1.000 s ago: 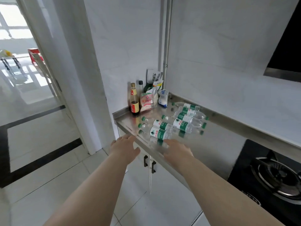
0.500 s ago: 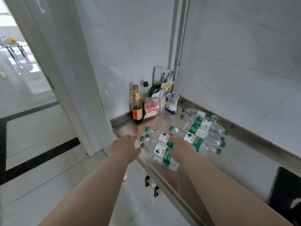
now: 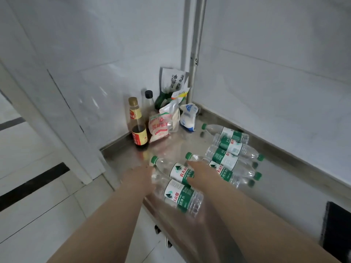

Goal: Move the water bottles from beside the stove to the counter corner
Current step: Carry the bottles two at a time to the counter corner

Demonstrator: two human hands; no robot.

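Observation:
Several clear water bottles with green caps and green-and-white labels lie on their sides on the steel counter [image 3: 123,154], near its corner. The nearest bottle [image 3: 180,198] lies along the front edge, and a second bottle [image 3: 176,170] lies just behind it. More bottles [image 3: 230,149] are bunched toward the back wall. My left hand [image 3: 139,177] is at the neck end of the nearest bottle, fingers apart. My right hand [image 3: 201,172] lies flat over the second bottle and the one beside it, gripping neither.
The corner holds a dark sauce bottle [image 3: 139,133], a clear bottle with a black cap [image 3: 149,103] and several food bags [image 3: 161,126]. A vertical pipe [image 3: 195,54] runs up the wall corner. The black stove edge [image 3: 336,224] shows at the right. Tiled floor lies below left.
The view has moved closer to the corner and the stove has slid nearly out of sight. Both hands have reached forward from the counter's front edge onto the nearest bottles.

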